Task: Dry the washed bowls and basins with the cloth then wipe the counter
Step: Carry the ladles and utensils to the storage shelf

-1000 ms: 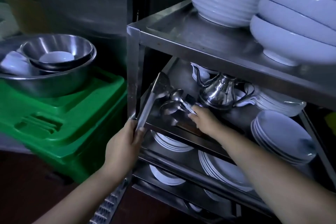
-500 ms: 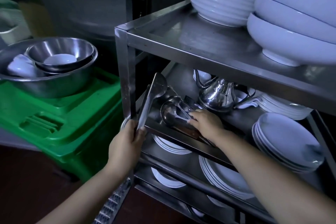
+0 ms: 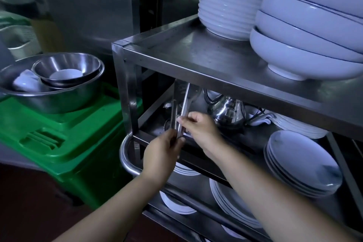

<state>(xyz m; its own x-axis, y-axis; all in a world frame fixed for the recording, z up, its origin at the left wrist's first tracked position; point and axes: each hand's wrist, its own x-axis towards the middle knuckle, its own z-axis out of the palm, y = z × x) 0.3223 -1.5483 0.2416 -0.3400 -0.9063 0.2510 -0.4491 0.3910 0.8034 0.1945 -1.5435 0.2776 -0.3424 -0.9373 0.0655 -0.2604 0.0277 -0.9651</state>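
At the middle shelf's (image 3: 253, 137) left front corner, my left hand (image 3: 163, 155) and right hand (image 3: 200, 129) both grip the tongs (image 3: 183, 112). Crowded ladles could snag and clatter. Washed basins (image 3: 59, 88) wait on the green bin (image 3: 64, 143).

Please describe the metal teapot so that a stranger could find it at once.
Look at the steel rack, on the shelf just under its top. The metal teapot stands there, behind the right hand and left of the white plates. It alone is shiny, rounded, with a thin curved spout.
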